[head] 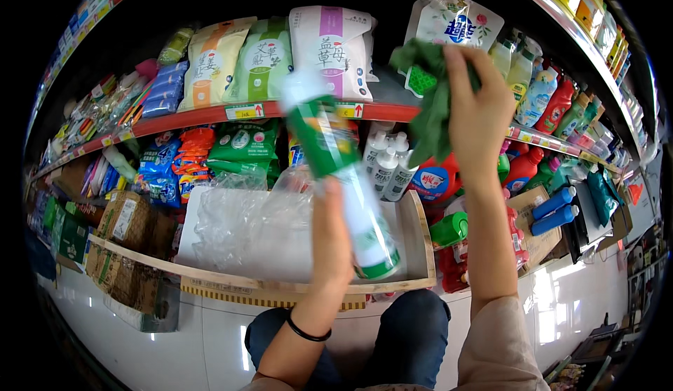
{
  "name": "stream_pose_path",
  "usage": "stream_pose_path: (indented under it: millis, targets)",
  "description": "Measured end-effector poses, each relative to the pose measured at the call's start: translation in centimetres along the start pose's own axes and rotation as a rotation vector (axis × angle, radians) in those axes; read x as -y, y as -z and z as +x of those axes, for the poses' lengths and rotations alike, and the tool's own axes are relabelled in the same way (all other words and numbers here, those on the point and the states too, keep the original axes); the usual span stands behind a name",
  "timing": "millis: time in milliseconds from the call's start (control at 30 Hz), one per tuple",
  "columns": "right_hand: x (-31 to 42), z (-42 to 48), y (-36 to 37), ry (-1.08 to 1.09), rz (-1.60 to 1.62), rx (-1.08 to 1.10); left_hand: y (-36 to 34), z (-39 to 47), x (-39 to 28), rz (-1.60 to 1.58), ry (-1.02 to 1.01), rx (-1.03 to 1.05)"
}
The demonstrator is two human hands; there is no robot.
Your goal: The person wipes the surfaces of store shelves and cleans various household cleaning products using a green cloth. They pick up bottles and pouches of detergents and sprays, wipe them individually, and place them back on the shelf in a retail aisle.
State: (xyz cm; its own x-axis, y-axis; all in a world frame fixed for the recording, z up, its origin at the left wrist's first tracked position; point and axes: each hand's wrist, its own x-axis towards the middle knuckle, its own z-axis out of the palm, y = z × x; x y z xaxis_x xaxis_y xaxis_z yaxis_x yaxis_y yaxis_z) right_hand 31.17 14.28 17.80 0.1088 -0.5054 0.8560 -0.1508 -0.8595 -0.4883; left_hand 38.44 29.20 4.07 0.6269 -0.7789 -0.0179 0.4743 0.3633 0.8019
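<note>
My left hand (334,238) grips a tall white and green spray can (344,180) with a white cap. The can is tilted, its cap toward the shelf, and blurred by motion. A crumpled green cloth (434,101) hangs from the fingers of my right hand (478,107), raised in front of the upper shelf. Behind the cloth stands a white detergent refill pouch (452,20) with a spout, partly covered. Below the can lies a shallow wooden tray (426,233) holding clear plastic bags (231,222).
Large yellow, green and white packs (331,49) line the red-edged shelf (200,115). White pump bottles (386,167) and detergent bags (244,146) fill the level beneath. Cardboard boxes (123,222) stand at left, red bottles (523,167) and blue bottles (554,209) at right. My knees (415,328) are close to the tray.
</note>
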Motion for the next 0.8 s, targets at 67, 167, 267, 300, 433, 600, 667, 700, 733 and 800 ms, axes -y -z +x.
stream_pose_path:
  millis: [67, 167, 267, 300, 433, 600, 667, 700, 733, 800]
  targets:
    - [-3.3, 3.2, -1.3, -0.051, 0.007, -0.047, 0.8, 1.0, -1.0, -0.027, -0.103, -0.105]
    - [-9.2, 4.5, -6.2, 0.214, -0.191, -0.112, 1.3, 1.7, -2.3, -0.008, -0.223, -0.171]
    - [-14.8, 0.2, -11.5, 0.109, -0.571, 0.248, 1.8, 1.5, -3.1, -0.086, -0.167, -0.171]
    - [-14.0, -1.0, -11.6, 0.014, -0.53, 0.589, 2.5, 1.6, -3.4, -0.062, -0.168, -0.191]
    - [-17.0, -3.0, -13.1, -0.003, -0.553, 0.694, 3.5, 1.5, -3.5, -0.028, -0.168, -0.185]
    - [-20.6, 1.9, -16.0, 0.146, -0.749, 1.033, 3.3, 1.2, -2.8, 0.022, -0.15, -0.137]
    - [-21.8, 3.5, -17.3, 0.096, -0.795, 1.041, 2.6, 1.0, -3.2, 0.032, -0.138, -0.143]
    - [-23.4, 4.2, -17.9, 0.045, -0.83, 1.039, 2.2, 0.9, -3.3, 0.035, -0.124, -0.136]
    - [-24.0, 4.9, -18.6, -0.001, -0.852, 1.036, 2.1, 0.8, -3.4, 0.043, -0.118, -0.136]
    - [-24.4, 6.3, -20.4, -0.125, -0.823, 1.111, 2.6, 0.8, -3.3, 0.067, -0.108, -0.166]
